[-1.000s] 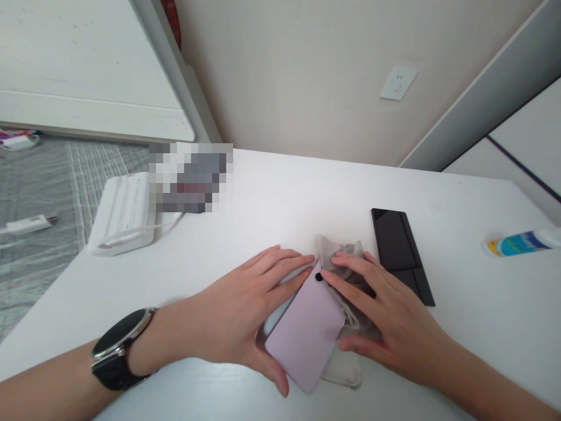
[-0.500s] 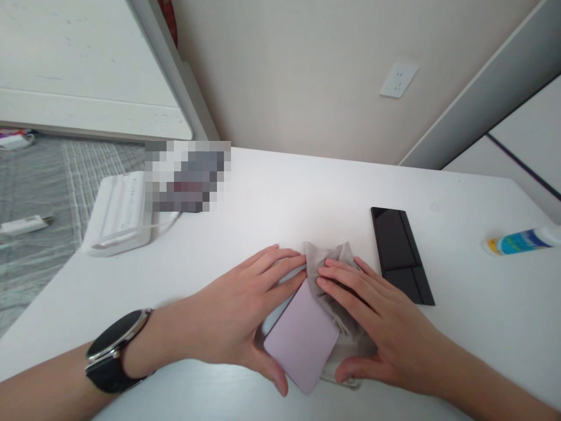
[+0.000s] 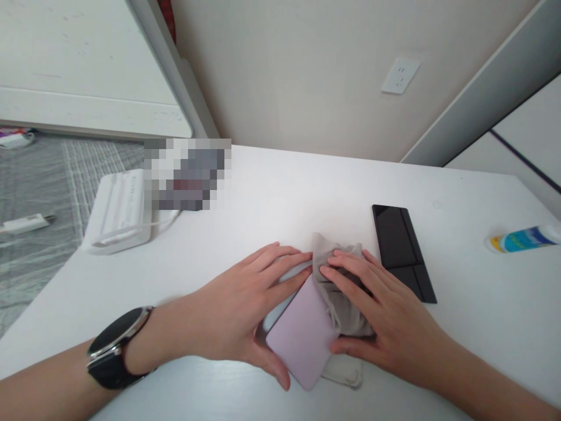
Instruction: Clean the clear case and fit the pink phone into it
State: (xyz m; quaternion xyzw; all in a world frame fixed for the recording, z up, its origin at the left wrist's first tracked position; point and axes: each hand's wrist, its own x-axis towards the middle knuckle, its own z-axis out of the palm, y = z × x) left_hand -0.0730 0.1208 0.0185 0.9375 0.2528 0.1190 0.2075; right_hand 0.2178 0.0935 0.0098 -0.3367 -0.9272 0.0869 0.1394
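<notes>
A flat lilac-pink slab with rounded corners lies tilted against a pale blue piece, partly covered by my left hand. My left hand spans the two, fingers along the far edge and thumb near the close corner. My right hand rests its fingers on a grey cloth pouch, its thumb by the slab's right edge. The pouch bunches up over the slab's right side. Beneath the right hand a pale cord or strip of the pouch shows. Whether the slab is inside the pouch is hidden.
A black rectangular panel lies right of the pouch. A bottle with a blue and yellow label lies at the far right. On the left are a white power strip with a cable and a pixelated object. A white wall faces the desk.
My right hand and the pouch have shifted slightly right and up, with the cloth drawn further over itself. The right thumb has moved up onto the slab's edge. My left hand has barely moved.
</notes>
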